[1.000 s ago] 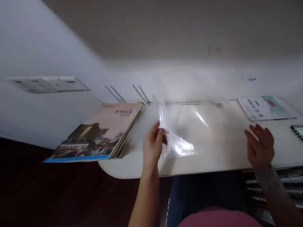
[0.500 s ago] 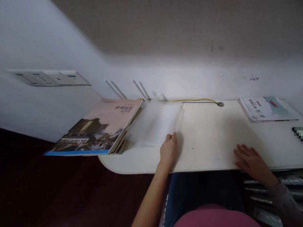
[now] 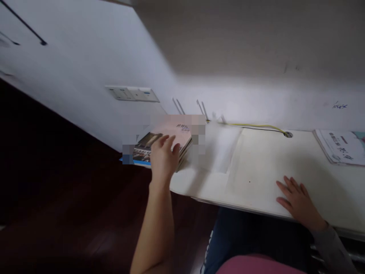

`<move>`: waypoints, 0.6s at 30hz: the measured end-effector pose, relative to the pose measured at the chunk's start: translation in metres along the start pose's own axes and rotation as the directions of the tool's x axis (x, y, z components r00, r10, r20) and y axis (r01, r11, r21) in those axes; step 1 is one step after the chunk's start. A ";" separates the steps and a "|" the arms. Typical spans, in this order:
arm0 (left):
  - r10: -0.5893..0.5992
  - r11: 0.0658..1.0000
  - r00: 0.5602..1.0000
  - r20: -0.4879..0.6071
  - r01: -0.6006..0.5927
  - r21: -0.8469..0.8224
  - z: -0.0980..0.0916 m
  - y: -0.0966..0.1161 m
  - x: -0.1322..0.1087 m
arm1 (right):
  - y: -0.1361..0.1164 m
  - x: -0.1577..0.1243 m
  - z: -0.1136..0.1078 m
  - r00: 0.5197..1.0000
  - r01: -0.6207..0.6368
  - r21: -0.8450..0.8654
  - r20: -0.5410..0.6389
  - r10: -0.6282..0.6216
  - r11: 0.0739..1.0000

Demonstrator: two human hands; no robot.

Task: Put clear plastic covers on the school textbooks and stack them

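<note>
A cream table with a rounded end carries a stack of books, partly pixelated, at its left end, a clear plastic sheet lying flat just beside them, a printed booklet at the right edge, and a yellow-and-black cable running into a round grommet

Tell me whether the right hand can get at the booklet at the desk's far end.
Probably yes: the right hand rests on the desk close to the booklet, and no object appears to lie between them.

The pale pink book cover carries a bright blue bottom stripe, while a thin yellow-and-black cable edges the plain cream desk.
</note>
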State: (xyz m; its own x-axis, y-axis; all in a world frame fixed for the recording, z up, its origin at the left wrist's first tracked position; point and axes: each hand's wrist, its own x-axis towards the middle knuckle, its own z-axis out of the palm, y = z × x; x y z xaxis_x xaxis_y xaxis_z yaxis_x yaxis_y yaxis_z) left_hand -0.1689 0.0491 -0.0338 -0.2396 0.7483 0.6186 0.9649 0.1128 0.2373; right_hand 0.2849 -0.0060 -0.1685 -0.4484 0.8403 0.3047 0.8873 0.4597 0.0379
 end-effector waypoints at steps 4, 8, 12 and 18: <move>-0.135 0.968 0.930 0.341 0.050 0.247 0.015 -0.043 0.010 | 0.005 -0.004 0.005 0.998 0.004 0.023 -0.059 -0.003 1.000; -0.215 0.922 0.830 0.514 -0.001 0.387 0.026 -0.031 -0.003 | 0.000 -0.002 0.008 0.999 0.020 0.032 -0.046 -0.018 0.999; -0.218 0.887 0.832 0.510 -0.049 0.460 0.020 -0.012 -0.013 | -0.003 -0.004 0.013 0.999 0.028 -0.014 -0.034 -0.029 1.000; -0.262 0.946 0.828 0.495 0.119 0.302 -0.009 -0.063 0.019 | -0.001 -0.008 0.013 0.997 0.056 -0.033 -0.042 -0.057 0.998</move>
State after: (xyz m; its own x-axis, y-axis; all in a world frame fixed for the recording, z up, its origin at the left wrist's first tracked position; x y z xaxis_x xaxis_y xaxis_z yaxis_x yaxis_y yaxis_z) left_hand -0.2353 0.0503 -0.0298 -0.3983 0.9138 0.0796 0.9166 0.3933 0.0719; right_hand 0.2863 -0.0089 -0.1832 -0.4935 0.7998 0.3416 0.8639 0.4962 0.0864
